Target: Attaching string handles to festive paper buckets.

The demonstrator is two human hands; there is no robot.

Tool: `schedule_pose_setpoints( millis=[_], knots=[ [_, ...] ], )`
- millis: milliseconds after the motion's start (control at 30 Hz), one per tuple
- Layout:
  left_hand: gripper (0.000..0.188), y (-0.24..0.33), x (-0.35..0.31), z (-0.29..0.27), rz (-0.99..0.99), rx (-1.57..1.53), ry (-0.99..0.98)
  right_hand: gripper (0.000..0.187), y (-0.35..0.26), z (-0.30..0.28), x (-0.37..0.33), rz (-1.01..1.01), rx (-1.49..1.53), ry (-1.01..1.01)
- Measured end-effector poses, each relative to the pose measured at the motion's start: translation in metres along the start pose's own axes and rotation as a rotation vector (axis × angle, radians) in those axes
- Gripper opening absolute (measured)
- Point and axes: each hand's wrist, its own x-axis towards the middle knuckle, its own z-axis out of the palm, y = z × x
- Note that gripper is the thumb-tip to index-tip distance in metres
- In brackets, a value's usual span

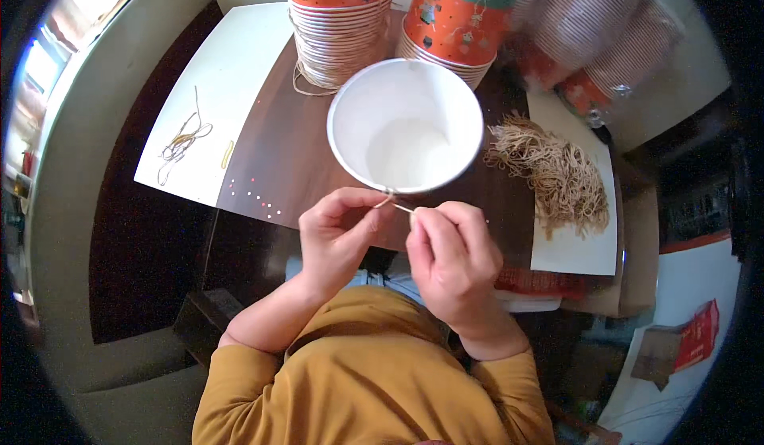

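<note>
Mustard-yellow sleeves [358,381] of mine fill the bottom of the view, and just beyond them my two hands meet at the near rim of the white paper cup [406,126], which I take as my landmark. My left hand [338,238] has its fingers [374,206] pinched narrow on a thin tan string [395,204] right at the cup's near rim, and my right hand [454,258] pinches the other end of that same string just nearer to me than the cup, so the string runs short and taut between the two pinches. The cup's open mouth faces me. Beyond the cup stand two stacks of orange printed cups [338,23], the left one with a loop of string at its foot; their tops are cut off by the upper edge of the view. Right of the cup lies a heap of tan strings [557,170] on a white sheet [573,246], and farther back on that side are striped cups in clear wrap [593,23], blurred. Left of the cup, well apart, a few loose strings [181,138] lie on another white sheet [231,71]. How the string joins the rim I cannot tell; my fingertips cover it. The dark brown surface [278,158] lies bare between the cup and the left sheet, its near edge just under my knuckles.
</note>
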Motion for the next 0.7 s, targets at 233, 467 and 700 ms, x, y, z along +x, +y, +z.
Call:
schedule_pose_setpoints(
  millis=[233, 467, 700],
  knots=[
    [0.02, 0.01, 0.006, -0.018, 0.794, 1.04, 0.135, 0.016, 0.008, 0.046, -0.015, 0.214, 0.32, 0.02],
    [0.01, 0.004, 0.001, -0.031, -0.167, -0.298, 0.271, 0.017, 0.003, 0.085, -0.006, 0.106, 0.336, 0.084],
    [0.008, 0.01, 0.001, -0.049, -0.437, -0.646, 0.224, 0.012, -0.007, 0.098, 0.009, 0.337, 0.855, -0.167]
  ],
)
